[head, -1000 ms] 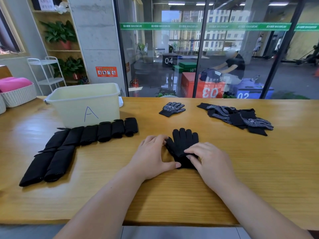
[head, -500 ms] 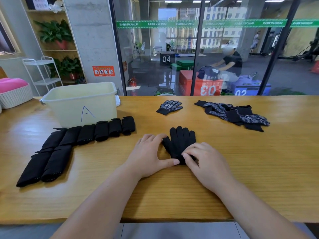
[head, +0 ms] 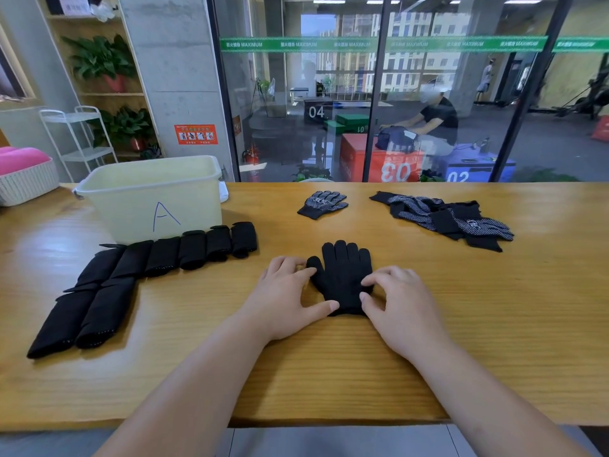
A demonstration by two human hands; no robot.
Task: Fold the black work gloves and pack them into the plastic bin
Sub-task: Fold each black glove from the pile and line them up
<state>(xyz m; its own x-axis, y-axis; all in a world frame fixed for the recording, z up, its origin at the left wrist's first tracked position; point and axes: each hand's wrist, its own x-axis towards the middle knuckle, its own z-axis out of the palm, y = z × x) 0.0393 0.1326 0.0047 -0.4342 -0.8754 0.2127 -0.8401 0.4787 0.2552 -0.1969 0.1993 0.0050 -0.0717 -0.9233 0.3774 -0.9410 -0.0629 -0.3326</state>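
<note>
Across the wooden table it looks like the folding stage, with packing yet to come: 1 black glove is laid flat, ready for its fold. Far left stands the plastic bin, marked with an A, and from this angle I cannot tell whether anything is inside. Just in front of it, a row of folded gloves runs from beside the bin toward the near left. Far right, a loose pile of dotted gloves waits its turn, and a single dotted glove lies far centre, apart from the pile.

Now the action. The flat glove lies at near centre, fingers pointing away and cuff toward the person, right between the 2 hands. The left hand rests flat on the wood at the glove's left edge, fingers by the glove's thumb and its own thumb reaching to the cuff. The right hand has bent fingertips pressing on the right edge. The hands are apart and neither grips the fabric.

Next move, by my read: tuck the glove's thumb in and fold it lengthwise, pinning 1 side so the knit doesn't slide.
</note>
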